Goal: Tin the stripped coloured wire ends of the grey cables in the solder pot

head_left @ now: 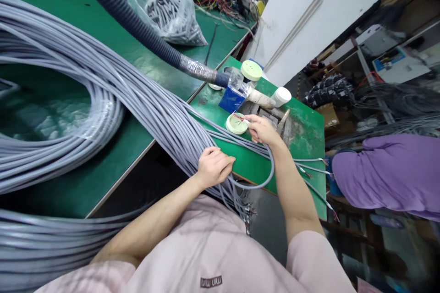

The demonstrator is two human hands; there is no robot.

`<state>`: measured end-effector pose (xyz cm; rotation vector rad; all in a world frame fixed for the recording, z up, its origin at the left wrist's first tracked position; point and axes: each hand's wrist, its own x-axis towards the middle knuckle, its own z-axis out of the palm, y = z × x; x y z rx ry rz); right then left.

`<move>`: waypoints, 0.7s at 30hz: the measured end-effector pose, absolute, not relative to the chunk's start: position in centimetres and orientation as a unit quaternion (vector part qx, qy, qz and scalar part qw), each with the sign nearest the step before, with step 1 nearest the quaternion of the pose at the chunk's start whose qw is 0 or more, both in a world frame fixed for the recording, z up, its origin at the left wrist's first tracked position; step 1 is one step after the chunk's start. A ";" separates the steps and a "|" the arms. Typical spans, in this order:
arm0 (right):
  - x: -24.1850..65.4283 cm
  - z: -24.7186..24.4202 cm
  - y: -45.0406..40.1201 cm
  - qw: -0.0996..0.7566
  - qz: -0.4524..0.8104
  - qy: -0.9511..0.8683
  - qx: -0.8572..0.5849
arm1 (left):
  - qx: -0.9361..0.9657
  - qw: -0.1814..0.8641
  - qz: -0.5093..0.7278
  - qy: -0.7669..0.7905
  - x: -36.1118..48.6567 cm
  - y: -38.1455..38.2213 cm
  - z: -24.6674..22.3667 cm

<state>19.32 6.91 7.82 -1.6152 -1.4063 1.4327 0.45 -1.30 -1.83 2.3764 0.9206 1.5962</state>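
Observation:
Between the fingers of my right hand (pixel 261 129) is the end of a grey cable, its thin red and dark wires fanned out over a small pale-green dish (pixel 231 124). The held cable (pixel 273 165) loops down and back toward the bundle. My left hand (pixel 213 165) rests closed on the thick bundle of grey cables (pixel 172 123), fingers curled at its edge. Whether it grips one cable or several is hidden. Other stripped cable ends (pixel 323 197) lie to the right of my right forearm.
A black corrugated hose (pixel 137 27) runs to a blue box (pixel 232 100) behind the dish. Nearby stand a round light-green lid (pixel 251 70) and a white container (pixel 282 96). A clear bag (pixel 165 9) lies farther back. At right is a person in purple (pixel 388 174).

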 end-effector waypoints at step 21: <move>24.8 10.1 5.2 0.347 0.430 -0.485 -0.677 | 0.784 0.078 0.538 0.300 0.4 -1.2 -2.2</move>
